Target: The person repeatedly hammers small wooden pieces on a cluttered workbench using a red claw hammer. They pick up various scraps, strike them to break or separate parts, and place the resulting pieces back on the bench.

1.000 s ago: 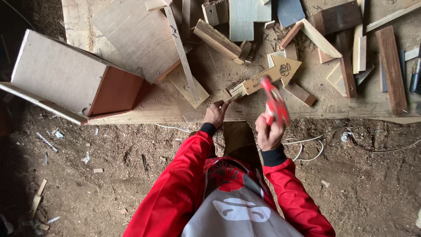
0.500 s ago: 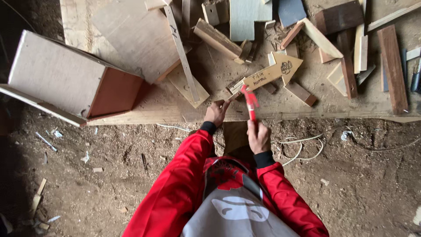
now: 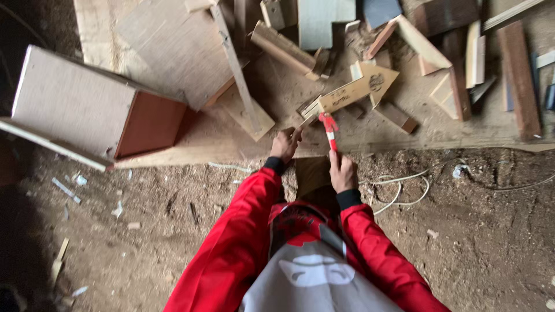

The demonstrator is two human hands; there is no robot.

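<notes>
Sawdust floor; right hand (image 3: 343, 171) grips, seemingly, hammer (image 3: 330, 129).

Bright red sleeves (image 3: 243, 231) with black cuffs (image 3: 273, 165) fill the lower centre of the frame, framing a grey garment front (image 3: 312, 277) printed with a white shape. The right hand (image 3: 342, 171) grips a hammer (image 3: 329, 130) with a red head and a red-and-white handle. At centre, a pale yellow wooden piece (image 3: 358, 89) carries dark markings. At left, a box (image 3: 92, 110) shows 1 beige face and 1 reddish-brown face. A slate-blue offcut (image 3: 381, 10) sits at the top edge. White cord (image 3: 404, 193) loops over brown, sawdust-flecked earth (image 3: 491, 231) at right.
</notes>
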